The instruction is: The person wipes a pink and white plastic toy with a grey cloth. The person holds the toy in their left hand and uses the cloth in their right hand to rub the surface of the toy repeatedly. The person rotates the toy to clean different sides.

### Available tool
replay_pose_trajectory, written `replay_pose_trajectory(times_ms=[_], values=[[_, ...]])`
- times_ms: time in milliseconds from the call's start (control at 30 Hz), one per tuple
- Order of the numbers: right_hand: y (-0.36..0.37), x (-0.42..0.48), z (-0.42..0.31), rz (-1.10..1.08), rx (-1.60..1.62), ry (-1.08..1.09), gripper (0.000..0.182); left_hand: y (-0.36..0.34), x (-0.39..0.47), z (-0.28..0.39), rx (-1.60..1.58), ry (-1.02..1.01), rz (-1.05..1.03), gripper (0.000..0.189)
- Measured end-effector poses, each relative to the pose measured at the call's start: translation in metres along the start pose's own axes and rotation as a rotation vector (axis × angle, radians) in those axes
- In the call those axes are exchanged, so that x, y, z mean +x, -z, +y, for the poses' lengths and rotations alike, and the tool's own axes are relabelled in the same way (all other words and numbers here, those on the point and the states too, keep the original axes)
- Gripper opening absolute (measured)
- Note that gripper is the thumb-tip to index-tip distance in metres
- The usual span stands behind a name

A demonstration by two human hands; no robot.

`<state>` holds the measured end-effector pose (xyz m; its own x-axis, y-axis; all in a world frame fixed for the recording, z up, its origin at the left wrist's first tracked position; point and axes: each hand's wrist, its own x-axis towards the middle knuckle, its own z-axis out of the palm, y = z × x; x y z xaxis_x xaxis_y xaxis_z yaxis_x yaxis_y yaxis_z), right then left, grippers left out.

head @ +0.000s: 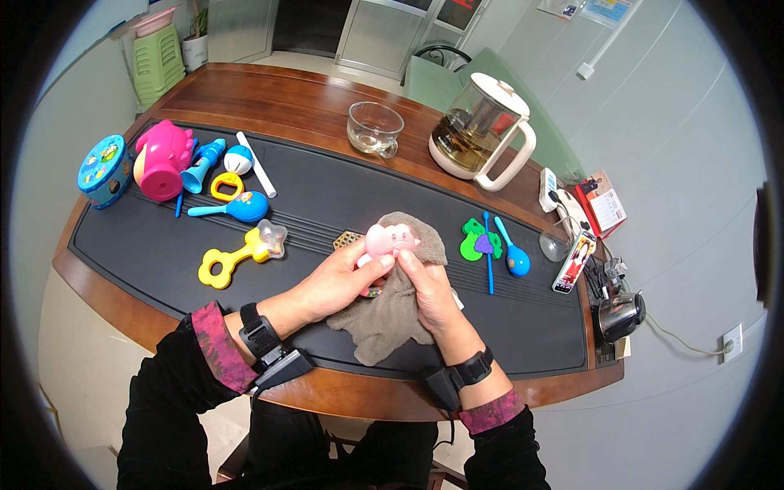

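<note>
A pink plastic toy (392,239) with a moulded face is held between my two hands above the black table mat. My left hand (340,275) grips it from the left, thumb on its lower edge. Pressed against the toy's lower right is the thumb of my right hand (432,297), which also grips a grey-brown cloth (383,331). Part of the cloth stands up behind the toy, and the rest drapes down between my wrists onto the mat. The toy's lower part, with small coloured beads, is mostly hidden by my fingers and the cloth.
Left are a yellow star rattle (245,252), blue maraca (248,206), pink toy drum (164,160) and blue tin (104,171). Right lie a green toy (471,240), small maraca (518,260) and propped phone (574,261). A glass cup (375,125) and kettle (481,131) stand behind.
</note>
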<state>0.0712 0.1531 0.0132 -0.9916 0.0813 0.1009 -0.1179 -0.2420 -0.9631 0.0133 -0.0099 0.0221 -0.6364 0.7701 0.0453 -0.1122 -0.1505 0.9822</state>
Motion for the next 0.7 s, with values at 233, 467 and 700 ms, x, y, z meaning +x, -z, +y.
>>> replay_pose_trajectory(times_ms=[233,467,700], values=[[-0.001,0.002,0.000,-0.016,-0.185,0.037,0.036,-0.001,0.001,-0.004,-0.021,-0.050,0.031,0.037],[-0.006,-0.003,-0.005,0.053,-0.617,0.091,0.043,-0.007,0.001,-0.007,0.050,-0.111,0.130,0.032],[-0.026,-0.010,-0.021,0.035,-0.855,-0.088,0.041,-0.005,0.000,-0.015,0.186,-0.253,0.255,0.032]])
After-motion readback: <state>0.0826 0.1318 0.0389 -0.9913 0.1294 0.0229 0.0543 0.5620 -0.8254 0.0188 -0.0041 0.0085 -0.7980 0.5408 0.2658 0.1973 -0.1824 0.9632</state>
